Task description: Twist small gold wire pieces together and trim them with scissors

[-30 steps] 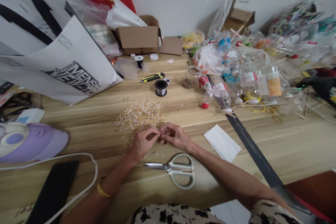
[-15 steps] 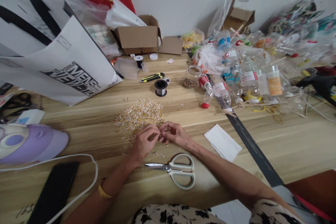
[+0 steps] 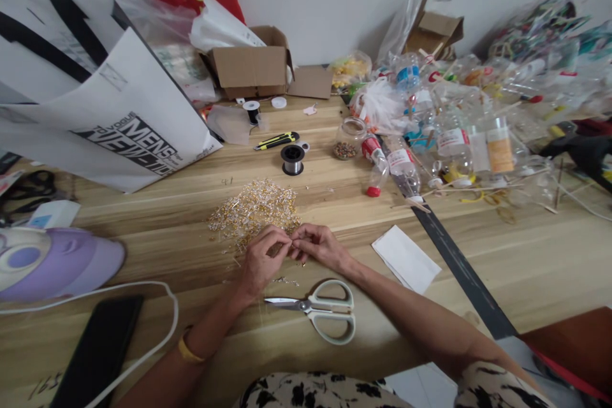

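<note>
At the far left of the desk (image 3: 468,242), a purple-and-white object (image 3: 90,261) sits below a large white bag (image 3: 138,102), with a black phone (image 3: 90,354) lying nearer the person. Further right, a loose pile of tiny gold and clear pieces (image 3: 255,204) spreads across the wood. The left hand (image 3: 265,256) is just below it, its fingers narrow, thumb and forefinger pinched together. A short, thin strand (image 3: 287,280) lies beneath the hands, above a pair of scissors (image 3: 304,306). The right hand (image 3: 320,247) meets the left, its fingers likewise pinched; I cannot tell what is between the tips. Beyond are a spool (image 3: 293,167), then a jar (image 3: 352,134), folded white paper (image 3: 405,259) and plastic bottles (image 3: 401,162).
</note>
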Demonstrator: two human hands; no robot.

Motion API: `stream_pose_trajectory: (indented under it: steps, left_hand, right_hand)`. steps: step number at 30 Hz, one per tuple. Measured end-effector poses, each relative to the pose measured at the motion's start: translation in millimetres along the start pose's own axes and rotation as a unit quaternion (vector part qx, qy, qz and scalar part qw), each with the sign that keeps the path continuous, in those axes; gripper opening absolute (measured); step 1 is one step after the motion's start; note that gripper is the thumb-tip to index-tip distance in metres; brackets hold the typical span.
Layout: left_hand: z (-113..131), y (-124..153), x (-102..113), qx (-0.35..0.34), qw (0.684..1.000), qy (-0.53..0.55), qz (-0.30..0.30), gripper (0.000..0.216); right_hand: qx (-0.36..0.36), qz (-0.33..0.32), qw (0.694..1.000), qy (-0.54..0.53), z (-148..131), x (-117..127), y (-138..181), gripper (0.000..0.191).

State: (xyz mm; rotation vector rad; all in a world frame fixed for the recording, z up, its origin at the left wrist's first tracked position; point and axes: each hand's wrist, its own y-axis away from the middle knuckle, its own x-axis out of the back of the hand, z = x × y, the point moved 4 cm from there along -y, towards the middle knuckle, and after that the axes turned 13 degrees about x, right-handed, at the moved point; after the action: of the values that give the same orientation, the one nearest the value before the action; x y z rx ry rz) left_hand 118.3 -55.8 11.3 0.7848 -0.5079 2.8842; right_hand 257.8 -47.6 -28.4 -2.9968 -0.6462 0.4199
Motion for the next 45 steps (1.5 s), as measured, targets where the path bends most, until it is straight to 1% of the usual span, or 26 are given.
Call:
stream_pose_trajectory:
  steps: [4,6,17,23,27,30,36,41,45]
  left_hand:
    - [0.5,-0.3,0.3,-0.015,0.999,0.018,0.022,0.011]
    - [-0.2,-1.0,0.4,-0.011,0.999,0.031,0.025,0.011]
    - [-13.2,-2.0,-3.0,0.102,0.990,0.100,-0.021,0.006]
    - [-18.2,-1.2,-4.5,0.123,0.985,0.116,-0.033,0.006]
    - [-19.2,-1.1,-5.1,0.121,0.985,0.121,-0.040,0.006]
    - [-19.5,-1.2,-6.4,0.133,0.982,0.125,-0.054,0.005]
    - [-23.1,-1.1,-9.7,0.191,0.963,0.170,-0.089,0.004]
    - [-25.7,-2.1,-10.5,0.231,0.945,0.207,-0.099,0.006]
    - [-24.1,-4.9,-8.7,0.251,0.934,0.227,-0.117,0.008]
  right_hand:
    - [0.013,0.006,1.000,0.014,-1.6,0.0,0.4,0.033]
    - [0.018,0.009,1.000,0.019,-2.5,0.1,0.6,0.033]
    - [0.013,0.008,1.000,0.007,-2.0,0.7,0.3,0.035]
    - [0.019,0.002,1.000,0.022,-2.8,-0.4,1.7,0.035]
    - [0.029,0.010,0.998,0.050,-3.0,-0.1,2.6,0.034]
    - [0.048,0.006,0.996,0.075,-2.2,0.6,3.3,0.033]
    - [0.072,-0.022,0.988,0.133,-4.3,0.9,4.8,0.033]
    - [0.077,-0.022,0.987,0.139,-8.0,1.1,4.9,0.032]
    - [0.075,-0.019,0.989,0.128,-7.8,1.7,4.3,0.033]
